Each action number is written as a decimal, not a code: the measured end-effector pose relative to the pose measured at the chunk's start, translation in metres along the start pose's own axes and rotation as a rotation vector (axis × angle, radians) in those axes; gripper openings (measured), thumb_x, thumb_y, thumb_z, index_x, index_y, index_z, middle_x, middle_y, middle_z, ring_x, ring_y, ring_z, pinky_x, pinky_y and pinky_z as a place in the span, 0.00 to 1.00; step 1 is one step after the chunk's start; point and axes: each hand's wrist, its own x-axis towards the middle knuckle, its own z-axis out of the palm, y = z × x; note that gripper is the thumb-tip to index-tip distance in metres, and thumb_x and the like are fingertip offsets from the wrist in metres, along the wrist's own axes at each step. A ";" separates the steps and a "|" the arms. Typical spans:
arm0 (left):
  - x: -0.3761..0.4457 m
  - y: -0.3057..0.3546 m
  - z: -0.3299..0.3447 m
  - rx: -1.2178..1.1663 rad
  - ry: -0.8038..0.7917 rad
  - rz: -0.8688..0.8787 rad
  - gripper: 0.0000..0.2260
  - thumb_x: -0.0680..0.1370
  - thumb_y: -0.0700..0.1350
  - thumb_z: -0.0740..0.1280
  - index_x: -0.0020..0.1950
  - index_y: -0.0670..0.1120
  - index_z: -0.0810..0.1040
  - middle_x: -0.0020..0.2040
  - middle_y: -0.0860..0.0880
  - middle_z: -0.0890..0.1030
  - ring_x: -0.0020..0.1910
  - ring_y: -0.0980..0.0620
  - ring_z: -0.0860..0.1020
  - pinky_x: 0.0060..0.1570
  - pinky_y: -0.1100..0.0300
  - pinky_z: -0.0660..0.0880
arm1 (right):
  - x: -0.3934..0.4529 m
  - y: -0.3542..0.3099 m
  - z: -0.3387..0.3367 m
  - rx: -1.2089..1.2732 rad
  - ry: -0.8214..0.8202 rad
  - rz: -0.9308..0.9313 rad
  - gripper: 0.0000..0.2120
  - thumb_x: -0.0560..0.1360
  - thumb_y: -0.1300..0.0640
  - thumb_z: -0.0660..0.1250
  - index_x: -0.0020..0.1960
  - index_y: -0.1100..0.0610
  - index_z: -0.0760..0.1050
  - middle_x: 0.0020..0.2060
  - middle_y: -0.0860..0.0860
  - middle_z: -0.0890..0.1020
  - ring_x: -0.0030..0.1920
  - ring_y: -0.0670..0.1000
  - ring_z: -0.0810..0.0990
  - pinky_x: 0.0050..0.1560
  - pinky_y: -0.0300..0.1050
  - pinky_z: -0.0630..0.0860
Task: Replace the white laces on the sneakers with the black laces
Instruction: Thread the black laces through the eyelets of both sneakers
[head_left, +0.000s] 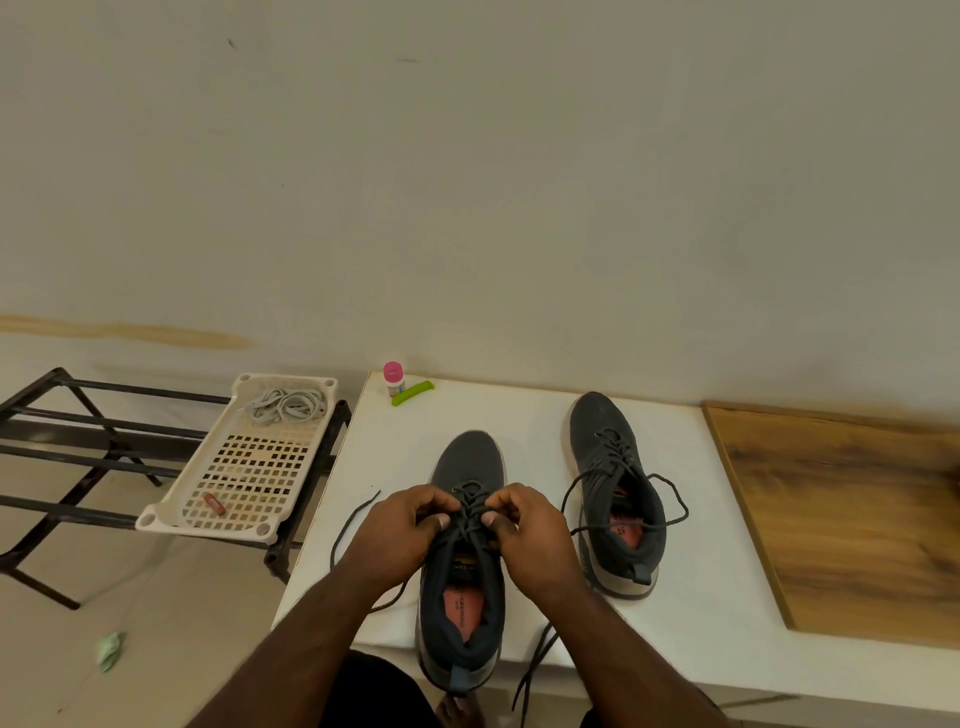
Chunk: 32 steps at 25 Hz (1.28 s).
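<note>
As laced, both hands (457, 525) on near sneaker (462, 597)

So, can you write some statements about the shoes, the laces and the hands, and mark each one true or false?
1. Both hands, left and right, pinch the black lace on the near shoe. True.
2. The white laces lie in the tray. True.
3. The far shoe has white laces. False: it has black ones.
4. The pink-capped bottle stands in the tray. False: it stands on the white table.
</note>
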 end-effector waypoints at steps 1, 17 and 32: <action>-0.002 0.000 -0.002 -0.005 -0.006 0.003 0.10 0.79 0.40 0.67 0.52 0.55 0.82 0.48 0.59 0.83 0.49 0.65 0.79 0.44 0.75 0.71 | -0.002 0.002 -0.001 0.049 0.001 0.025 0.07 0.77 0.58 0.68 0.45 0.46 0.75 0.43 0.45 0.80 0.46 0.46 0.80 0.50 0.47 0.81; -0.010 0.005 -0.003 0.063 0.024 0.083 0.09 0.80 0.42 0.65 0.47 0.57 0.78 0.47 0.58 0.79 0.49 0.59 0.77 0.47 0.68 0.72 | -0.005 -0.005 -0.006 0.024 -0.043 0.025 0.08 0.76 0.63 0.66 0.47 0.50 0.75 0.44 0.45 0.79 0.47 0.45 0.78 0.46 0.35 0.76; -0.022 -0.002 -0.009 0.238 -0.064 -0.024 0.05 0.82 0.45 0.63 0.47 0.51 0.76 0.42 0.52 0.80 0.41 0.56 0.76 0.40 0.64 0.71 | -0.019 -0.011 -0.030 -0.248 -0.240 0.034 0.07 0.80 0.57 0.66 0.55 0.52 0.81 0.50 0.48 0.84 0.48 0.44 0.79 0.47 0.33 0.73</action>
